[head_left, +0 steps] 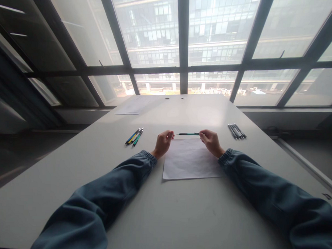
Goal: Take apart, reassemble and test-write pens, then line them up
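Observation:
My right hand [211, 141] pinches one end of a green pen [188, 134], which lies level above the far edge of a white sheet of paper [191, 160]. My left hand [163, 143] is closed in a pinch a little left of the pen's dark tip; whatever it holds is too small to make out. Both hands hover just over the grey table [163, 211]. Blue sleeves cover both forearms.
Several coloured pens [134, 136] lie in a bunch to the left of my hands. A bundle of dark pens or refills [237, 131] lies to the right. Another sheet of paper [131, 108] rests at the table's far left. Large windows stand behind the table.

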Demonstrator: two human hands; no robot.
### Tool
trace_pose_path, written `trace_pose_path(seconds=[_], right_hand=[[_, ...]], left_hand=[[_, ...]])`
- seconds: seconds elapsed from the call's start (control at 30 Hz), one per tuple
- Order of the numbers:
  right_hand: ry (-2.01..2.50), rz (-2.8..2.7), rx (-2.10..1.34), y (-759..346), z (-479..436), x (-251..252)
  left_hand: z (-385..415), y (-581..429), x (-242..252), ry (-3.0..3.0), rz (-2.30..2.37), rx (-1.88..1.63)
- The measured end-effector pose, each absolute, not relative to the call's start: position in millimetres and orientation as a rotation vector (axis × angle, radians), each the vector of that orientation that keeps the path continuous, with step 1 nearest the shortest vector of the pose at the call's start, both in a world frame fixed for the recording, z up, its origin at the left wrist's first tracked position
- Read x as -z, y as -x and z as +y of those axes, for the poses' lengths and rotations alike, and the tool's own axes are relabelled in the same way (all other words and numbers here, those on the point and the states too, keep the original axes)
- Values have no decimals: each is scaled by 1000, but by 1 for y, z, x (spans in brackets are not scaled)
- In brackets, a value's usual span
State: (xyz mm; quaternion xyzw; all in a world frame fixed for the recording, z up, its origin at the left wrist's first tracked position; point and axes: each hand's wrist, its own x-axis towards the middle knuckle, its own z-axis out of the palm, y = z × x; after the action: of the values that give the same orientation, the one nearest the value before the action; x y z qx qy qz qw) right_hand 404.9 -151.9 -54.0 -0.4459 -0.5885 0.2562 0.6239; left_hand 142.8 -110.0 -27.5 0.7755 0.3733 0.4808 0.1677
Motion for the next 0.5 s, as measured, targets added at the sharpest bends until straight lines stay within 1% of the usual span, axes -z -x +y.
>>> trace_pose_path(seconds=[0.1,0.23,0.5], right_hand=[[1030,-1309,-568,-405,-151,54],[1065,-1250,-550,-406,-149,53],[1071,-1242,-544,-408,-149,54]], left_hand=[[-105,-143,31,-2166,1069,-1397],[-103,-143,35,-2261,975,-1397],[-103,-141,36,-2487,909,-1144]])
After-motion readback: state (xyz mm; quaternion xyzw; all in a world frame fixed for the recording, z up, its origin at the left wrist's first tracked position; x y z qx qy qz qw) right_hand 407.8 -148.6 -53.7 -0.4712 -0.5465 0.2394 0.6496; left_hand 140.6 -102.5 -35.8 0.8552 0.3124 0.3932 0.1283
